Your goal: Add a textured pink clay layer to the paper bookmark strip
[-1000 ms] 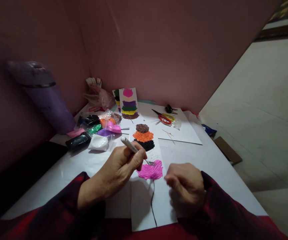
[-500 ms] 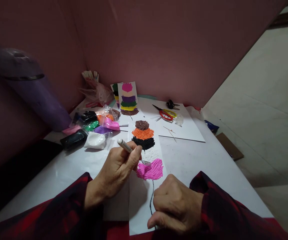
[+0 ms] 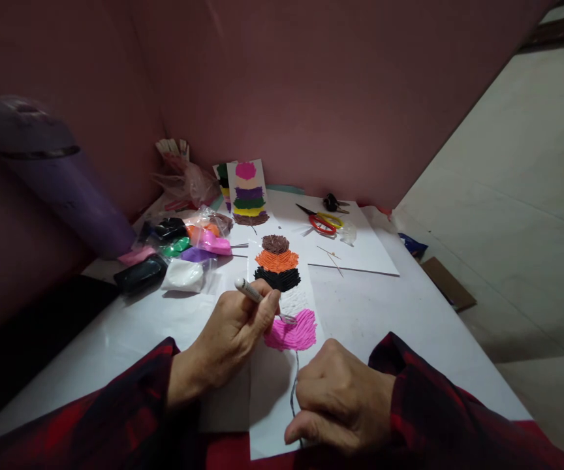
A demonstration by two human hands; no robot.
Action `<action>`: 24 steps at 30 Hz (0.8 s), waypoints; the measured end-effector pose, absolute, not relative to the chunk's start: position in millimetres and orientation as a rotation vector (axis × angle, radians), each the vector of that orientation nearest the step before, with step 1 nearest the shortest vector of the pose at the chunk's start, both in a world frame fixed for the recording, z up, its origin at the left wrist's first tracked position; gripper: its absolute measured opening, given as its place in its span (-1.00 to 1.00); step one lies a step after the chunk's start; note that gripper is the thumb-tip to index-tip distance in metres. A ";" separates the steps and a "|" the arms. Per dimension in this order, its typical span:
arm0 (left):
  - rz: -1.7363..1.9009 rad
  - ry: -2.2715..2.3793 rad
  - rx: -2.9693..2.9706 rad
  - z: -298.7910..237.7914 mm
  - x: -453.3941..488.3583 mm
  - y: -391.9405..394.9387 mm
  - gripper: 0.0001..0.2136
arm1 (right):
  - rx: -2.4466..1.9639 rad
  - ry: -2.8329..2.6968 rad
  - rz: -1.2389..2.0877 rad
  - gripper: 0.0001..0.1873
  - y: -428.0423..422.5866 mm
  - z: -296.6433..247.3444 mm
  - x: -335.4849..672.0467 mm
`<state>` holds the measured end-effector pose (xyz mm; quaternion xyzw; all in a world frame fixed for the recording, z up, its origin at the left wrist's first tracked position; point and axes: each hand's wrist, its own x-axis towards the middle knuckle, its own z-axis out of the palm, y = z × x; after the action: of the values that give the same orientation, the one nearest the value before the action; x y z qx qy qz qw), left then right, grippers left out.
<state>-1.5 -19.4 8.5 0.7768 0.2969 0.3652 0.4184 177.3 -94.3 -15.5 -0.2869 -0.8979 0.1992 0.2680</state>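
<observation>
My left hand (image 3: 235,333) is closed around a white pen-shaped tool (image 3: 249,289). The tool's thin metallic tip rests at the upper edge of a pink clay patch (image 3: 296,331) with a ridged surface. Beneath lies a long white paper strip (image 3: 269,418), with brown, orange, black and white clay bands above the pink one. A dark drawn line (image 3: 292,391) runs down from the pink patch. My right hand (image 3: 343,398) sits on the strip's lower right side, fingers curled into a fist and thumb stretched out against the paper; nothing shows in it.
Bagged clay (image 3: 181,274) in several colours lies at the left. A card with coloured bands (image 3: 250,192) leans at the back. Scissors (image 3: 322,222), keys (image 3: 331,202) and toothpicks (image 3: 333,258) lie on a white board (image 3: 375,251). A purple cylinder (image 3: 66,176) stands far left.
The tool in my left hand has tilted slightly and its tip has shifted a little along the pink patch's upper edge. The view has drifted slightly; my right hand keeps its place.
</observation>
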 end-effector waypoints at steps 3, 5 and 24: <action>0.894 0.754 1.990 9.2 -1.9 -19.8 -0.69 | -0.767 -2.415 0.532 -0.38 -94.3 -15.5 177.1; 0.898 0.752 1.990 9.4 -1.9 -19.9 -0.69 | -0.770 -2.400 0.533 -0.39 -94.3 -15.3 177.0; 0.873 0.753 2.084 11.0 -2.5 -18.0 -0.71 | -0.807 -2.410 0.551 -0.40 -95.7 -14.1 176.9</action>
<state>-2.5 -18.0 11.0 0.8127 0.2935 0.3403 0.3708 176.9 -95.7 -14.1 -0.2990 -0.8930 0.2041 0.2674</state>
